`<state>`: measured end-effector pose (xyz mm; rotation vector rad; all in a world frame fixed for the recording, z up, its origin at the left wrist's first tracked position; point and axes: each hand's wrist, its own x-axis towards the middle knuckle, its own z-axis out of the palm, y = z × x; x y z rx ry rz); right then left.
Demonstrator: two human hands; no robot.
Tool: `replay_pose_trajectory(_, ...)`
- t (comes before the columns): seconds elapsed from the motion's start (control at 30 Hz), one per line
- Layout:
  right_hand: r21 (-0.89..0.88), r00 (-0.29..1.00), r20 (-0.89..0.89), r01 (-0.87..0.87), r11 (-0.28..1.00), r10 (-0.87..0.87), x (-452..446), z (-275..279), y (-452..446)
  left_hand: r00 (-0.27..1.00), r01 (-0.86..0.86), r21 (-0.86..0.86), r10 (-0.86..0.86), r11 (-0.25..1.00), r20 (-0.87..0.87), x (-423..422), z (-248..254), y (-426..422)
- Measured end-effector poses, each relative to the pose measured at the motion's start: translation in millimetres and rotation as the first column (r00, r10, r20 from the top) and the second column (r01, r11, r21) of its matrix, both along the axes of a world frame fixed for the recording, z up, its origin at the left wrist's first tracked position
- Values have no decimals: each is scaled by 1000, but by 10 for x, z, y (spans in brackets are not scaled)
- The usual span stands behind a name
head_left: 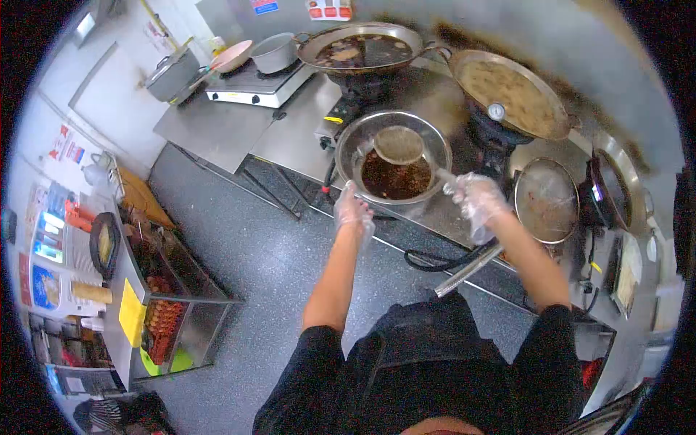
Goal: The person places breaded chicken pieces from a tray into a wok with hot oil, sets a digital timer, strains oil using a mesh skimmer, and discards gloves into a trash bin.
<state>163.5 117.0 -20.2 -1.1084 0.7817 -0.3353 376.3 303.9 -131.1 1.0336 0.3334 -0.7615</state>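
A steel bowl (346,148) with dark reddish-brown contents (395,177) stands at the counter's front edge. My left hand (354,212), in a clear plastic glove, is at the bowl's near left rim, its fingers closed near the edge. Gloved in the same way, my right hand (477,201) is wrapped round the handle of a small round strainer (399,145), whose mesh is over the bowl. To the right of that hand lies a large round strainer (547,199), with its long metal handle (470,271) reaching out past the counter edge.
Two wide pans of dark liquid (362,52) and brownish liquid (511,90) stand on burners behind. A thermometer (496,112) is at the right pan's edge. A white stove (254,90) carries pots at the back left. Shelving (196,297) stands left; another pan (616,181) is far right.
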Motion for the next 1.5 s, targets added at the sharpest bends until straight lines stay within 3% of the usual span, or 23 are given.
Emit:
replay_pose_trajectory(0.03,-20,1000,5,-26,999,26,86,-117,70,1000,17,39,-18,999,25,47,38,-80)
replay_pose_trajectory(0.07,-185,983,-180,-75,980,41,180,21,248,993,53,89,-62,995,103,161,-52,-182)
replay_pose_trajectory(0.17,15,990,-118,-76,997,78,329,-284,227,974,21,123,-48,992,223,406,-402,-424)
replay_pose_trajectory(0.3,40,949,-227,-216,976,219,317,-360,221,815,-44,560,-294,828,499,395,-150,-476)
replay_pose_trajectory(0.33,77,934,-247,-245,967,256,312,-251,238,870,-79,358,-112,930,481,399,-246,-517)
replay_pose_trajectory(0.43,37,865,-384,-334,942,322,283,53,192,781,-16,366,-217,930,586,599,-354,-437)
replay_pose_trajectory(0.47,-8,881,-389,-294,956,267,219,-204,119,779,44,337,-244,940,577,640,-298,-444)
replay_pose_trajectory(0.5,23,892,-396,-226,974,216,109,-249,85,870,126,258,-232,958,436,662,-126,-399)
replay_pose_trajectory(0.53,-207,876,-363,-407,890,316,40,-252,5,876,154,224,-238,962,420,719,-91,-384)
replay_pose_trajectory(0.57,-181,832,-424,-465,867,358,19,-161,-43,885,173,187,-236,967,402,795,-75,-320)
replay_pose_trajectory(0.6,-152,780,-480,-524,838,401,-4,-73,-86,835,190,396,-360,898,416,926,-49,-254)
replay_pose_trajectory(0.63,-136,787,-490,-494,859,375,-86,-64,-71,779,181,587,-480,789,404,1063,-51,-153)
replay_pose_trajectory(0.7,-339,864,-414,-439,832,287,-281,136,-21,834,321,300,-419,898,359,1237,-182,62)
replay_pose_trajectory(0.8,-370,791,-611,-302,878,15,-705,384,105,858,335,237,-399,912,323,1219,369,306)
replay_pose_trajectory(0.9,-321,725,-574,227,919,-380,-1394,1,378,864,308,332,-408,892,295,1313,850,519)
replay_pose_trajectory(0.97,-305,573,-551,538,786,-607,-1727,-470,639,785,342,391,-489,854,381,2108,428,941)
replay_pose_trajectory(1.1,-208,322,-405,879,429,-856,-1715,-1504,920,822,358,280,-443,891,358,2296,1021,1163)
replay_pose_trajectory(1.17,76,329,-61,943,325,-942,-1632,-1697,847,697,338,432,-531,836,482,2732,922,1385)
replay_pose_trajectory(1.23,390,164,107,900,193,-981,-1790,-2311,464,730,394,393,-543,831,416,2875,991,1449)
replay_pose_trajectory(1.27,364,214,191,891,271,-958,-1824,-2347,386,710,423,383,-563,821,423,3019,924,1515)
replay_pose_trajectory(1.3,329,268,271,877,350,-925,-1848,-2385,329,712,319,570,-589,757,383,3166,843,1583)
replay_pose_trajectory(1.37,298,239,261,902,314,-935,-1863,-2455,287,734,166,777,-602,608,314,3392,689,1662)
replay_pose_trajectory(1.5,184,232,210,945,271,-950,-1913,-2509,177,665,6,622,-467,783,582,3536,186,1626)
